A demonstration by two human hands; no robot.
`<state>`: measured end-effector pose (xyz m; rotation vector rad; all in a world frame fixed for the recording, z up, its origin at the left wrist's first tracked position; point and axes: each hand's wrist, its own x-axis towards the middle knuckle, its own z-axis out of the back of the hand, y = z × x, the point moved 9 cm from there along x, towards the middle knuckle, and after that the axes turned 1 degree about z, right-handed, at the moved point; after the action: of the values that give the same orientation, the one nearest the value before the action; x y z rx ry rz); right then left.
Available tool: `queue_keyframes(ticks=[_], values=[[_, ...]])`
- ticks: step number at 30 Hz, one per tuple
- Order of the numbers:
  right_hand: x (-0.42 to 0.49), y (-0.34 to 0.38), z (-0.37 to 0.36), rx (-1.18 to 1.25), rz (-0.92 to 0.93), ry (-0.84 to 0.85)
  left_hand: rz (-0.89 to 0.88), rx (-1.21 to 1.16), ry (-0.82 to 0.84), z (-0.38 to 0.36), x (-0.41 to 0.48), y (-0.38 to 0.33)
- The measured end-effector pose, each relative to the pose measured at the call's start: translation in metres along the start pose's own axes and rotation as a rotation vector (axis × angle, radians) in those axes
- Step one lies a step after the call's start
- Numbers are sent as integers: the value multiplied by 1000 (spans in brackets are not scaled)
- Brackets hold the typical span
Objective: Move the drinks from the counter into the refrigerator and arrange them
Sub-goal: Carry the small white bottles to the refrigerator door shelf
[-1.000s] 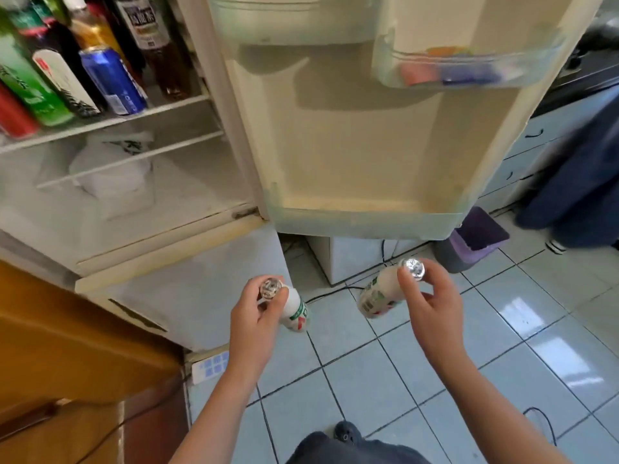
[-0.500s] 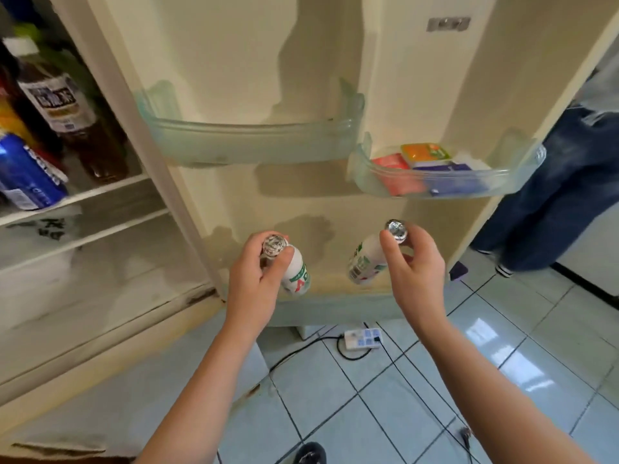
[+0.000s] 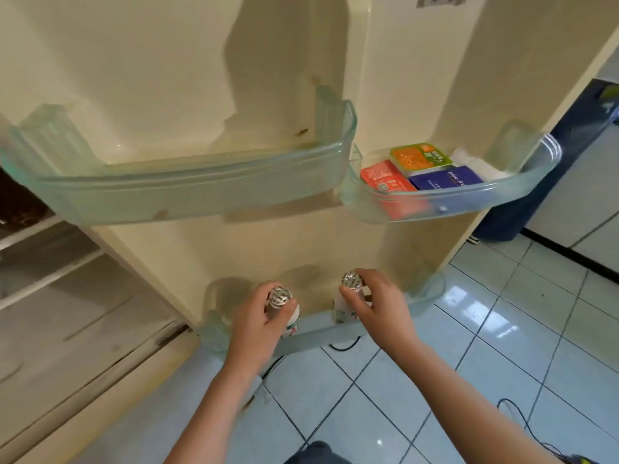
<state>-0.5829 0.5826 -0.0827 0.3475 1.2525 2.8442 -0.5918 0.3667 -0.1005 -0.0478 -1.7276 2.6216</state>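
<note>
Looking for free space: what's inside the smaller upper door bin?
An orange pack, a red pack, a blue pack and something white. Anything under them is covered.

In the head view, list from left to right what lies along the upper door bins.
Wide door bin → red packet → blue box; the last two sit in the smaller door bin.

— The door shelves?
— Clear greenish plastic, smooth, a bit cloudy
— And the two bottles?
— Smooth white plastic, with crinkled shiny foil caps (both alike)
— The floor tiles?
— Glazed ceramic by the look, glossy, mirroring the light
</note>
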Motion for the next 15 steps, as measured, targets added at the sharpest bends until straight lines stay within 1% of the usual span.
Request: queue_keyframes(ticks=[3,5,8,10,11,13,15], values=[[-5,-1,0,15,-12,5,2,-57,20,4,-2,-3],[-12,-3,5,34,-28,-19,-75,-31,-60,10,-3,-16],[-29,-4,22,35,-10,-125,-346,31,-236,17,-15,-53],[-45,-10,40,36,-9,-245,-556,45,-276,10,-29,-76],[-55,-16,48,39,-26,-301,-658,52,-258,3,-38,-85],[-80,-32,63,33,-78,-386,-818,77,-156,-22,-54,-97],[-111,-57,74,1,-166,-429,-885,98,-18,-53,-67,-97]])
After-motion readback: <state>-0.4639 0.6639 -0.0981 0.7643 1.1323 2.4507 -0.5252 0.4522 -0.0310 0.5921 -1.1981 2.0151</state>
